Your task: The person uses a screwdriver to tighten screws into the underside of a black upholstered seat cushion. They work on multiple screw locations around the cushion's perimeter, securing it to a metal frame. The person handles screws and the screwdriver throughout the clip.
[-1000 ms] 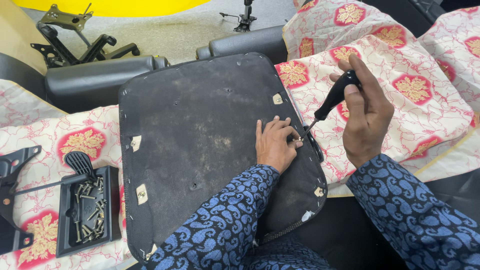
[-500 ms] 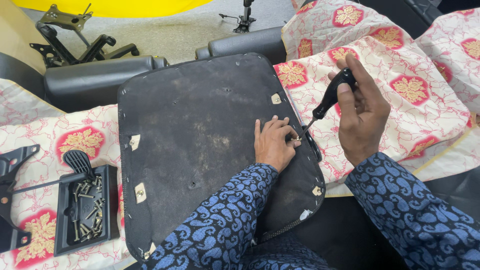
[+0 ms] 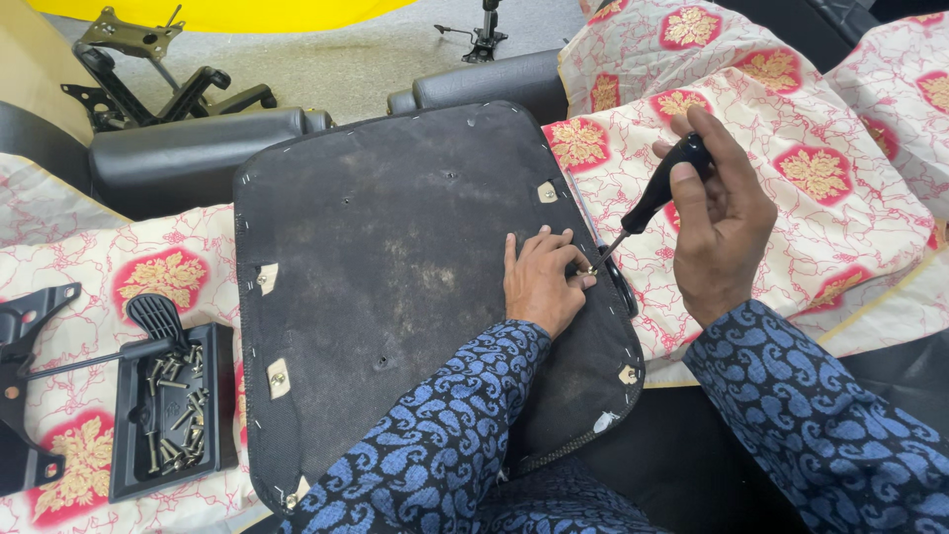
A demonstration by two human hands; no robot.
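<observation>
A black fabric-covered seat base (image 3: 395,257) lies upside down across the patterned cloth. My left hand (image 3: 539,277) rests flat on its right part, fingertips pinching a small screw at the right edge. My right hand (image 3: 722,222) grips the black handle of a screwdriver (image 3: 652,198), tilted down to the left. Its thin tip meets the screw beside my left fingertips. Both sleeves are blue with a paisley print.
A black tray (image 3: 168,415) with several loose screws sits at the lower left, beside a black lever (image 3: 148,326) and a bracket (image 3: 25,326). Black armrest pads (image 3: 198,148) lie behind the seat base. A metal chair mechanism (image 3: 138,59) stands on the floor beyond.
Hardly anything differs. The screwdriver handle has shifted slightly in my right hand while the tip stays at the same screw; my left hand has stayed put.
</observation>
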